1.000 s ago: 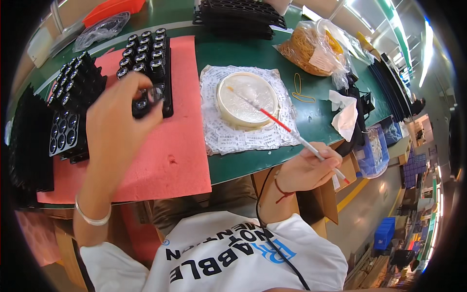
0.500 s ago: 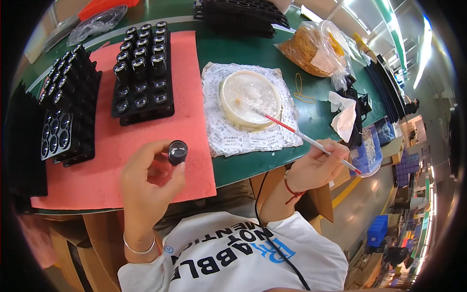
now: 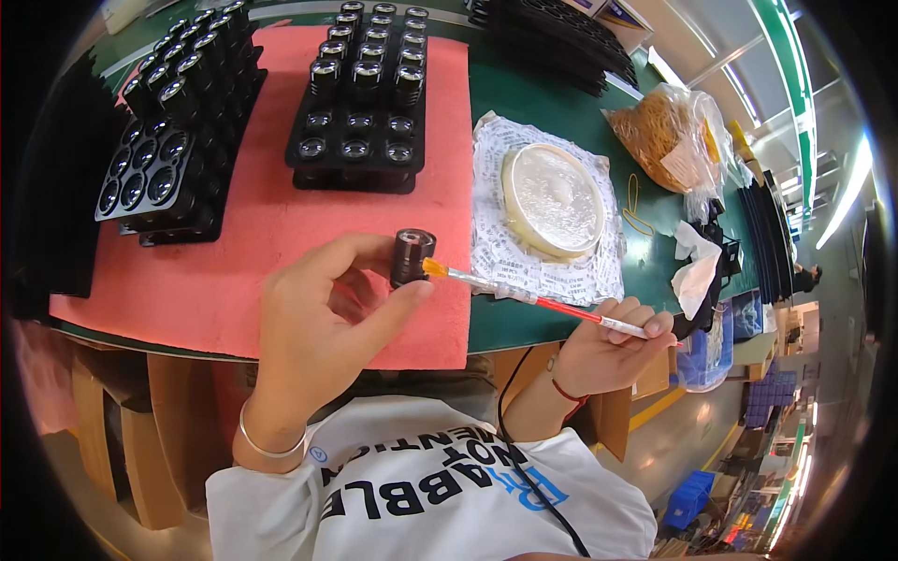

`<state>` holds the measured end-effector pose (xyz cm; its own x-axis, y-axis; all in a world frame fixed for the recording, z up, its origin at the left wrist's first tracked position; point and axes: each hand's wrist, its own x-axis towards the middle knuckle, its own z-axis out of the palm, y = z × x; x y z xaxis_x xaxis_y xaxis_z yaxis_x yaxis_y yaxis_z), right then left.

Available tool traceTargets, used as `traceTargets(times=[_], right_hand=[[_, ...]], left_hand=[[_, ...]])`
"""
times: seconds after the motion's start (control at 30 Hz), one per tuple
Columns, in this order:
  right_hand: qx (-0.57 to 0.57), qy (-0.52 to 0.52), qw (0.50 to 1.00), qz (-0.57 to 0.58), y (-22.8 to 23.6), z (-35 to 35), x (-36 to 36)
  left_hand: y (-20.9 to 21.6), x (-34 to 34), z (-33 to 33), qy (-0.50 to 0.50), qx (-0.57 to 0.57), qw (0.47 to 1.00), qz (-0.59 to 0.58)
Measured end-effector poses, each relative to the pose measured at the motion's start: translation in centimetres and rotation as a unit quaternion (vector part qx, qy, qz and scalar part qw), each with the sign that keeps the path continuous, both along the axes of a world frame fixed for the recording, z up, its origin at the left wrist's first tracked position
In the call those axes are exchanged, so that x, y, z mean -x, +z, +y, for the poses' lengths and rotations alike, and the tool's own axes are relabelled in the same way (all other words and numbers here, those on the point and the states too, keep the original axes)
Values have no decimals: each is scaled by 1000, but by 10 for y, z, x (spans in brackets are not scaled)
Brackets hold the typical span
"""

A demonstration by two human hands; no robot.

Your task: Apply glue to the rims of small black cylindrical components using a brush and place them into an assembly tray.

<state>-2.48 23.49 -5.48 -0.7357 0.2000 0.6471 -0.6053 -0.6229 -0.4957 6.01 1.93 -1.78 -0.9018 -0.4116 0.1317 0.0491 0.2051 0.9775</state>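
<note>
Between the thumb and fingers of my left hand (image 3: 327, 309) is a small black cylinder with a glassy top, a lens barrel (image 3: 412, 254). My right hand (image 3: 613, 348) grips a thin paintbrush (image 3: 552, 305) with a red and white handle. Its yellow-brown bristles touch the right side of the barrel, or sit just against it. Beyond the brush stands a round shallow dish (image 3: 558, 201) of clear, shiny, gel-like stuff, on a printed white cloth or paper (image 3: 491, 173).
Black trays of similar barrels (image 3: 355, 173) (image 3: 168, 178) stand on a pink foam mat (image 3: 253, 280). Stacked black trays (image 3: 561, 42) lie at the back. Toward the right are a bag of rubber bands (image 3: 655, 140), a loose rubber band (image 3: 636, 206), crumpled tissue (image 3: 695, 271) and a blue bin (image 3: 708, 355).
The brush has left the dish, and its bristles are now at the barrel. My left hand has turned the barrel more side-on. The whole view has shifted.
</note>
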Motion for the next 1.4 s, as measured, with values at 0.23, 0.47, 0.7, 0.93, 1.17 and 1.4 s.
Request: traceTargets(times=[0.23,0.47,0.7,0.93,1.17,1.4], right_hand=[[-20,-36,999,-6,-2,-3,1],[-13,-66,998,-3,-5,-3,1],[30,-45,999,9,-6,1,0],[-3,-22,999,42,-7,-1,0],[18,-65,998,18,-9,-3,0],[-30,-84,996,21,-9,-1,0]], left_hand=[[-2,-2,-4,-15,-16,1000,-3],[-3,-3,-5,-31,-78,996,18],[-4,-2,-5,-21,-52,998,27],[-5,0,-2,9,-13,999,30],[-6,0,-3,-3,-19,1000,22],[-7,0,-3,-12,-33,999,36]])
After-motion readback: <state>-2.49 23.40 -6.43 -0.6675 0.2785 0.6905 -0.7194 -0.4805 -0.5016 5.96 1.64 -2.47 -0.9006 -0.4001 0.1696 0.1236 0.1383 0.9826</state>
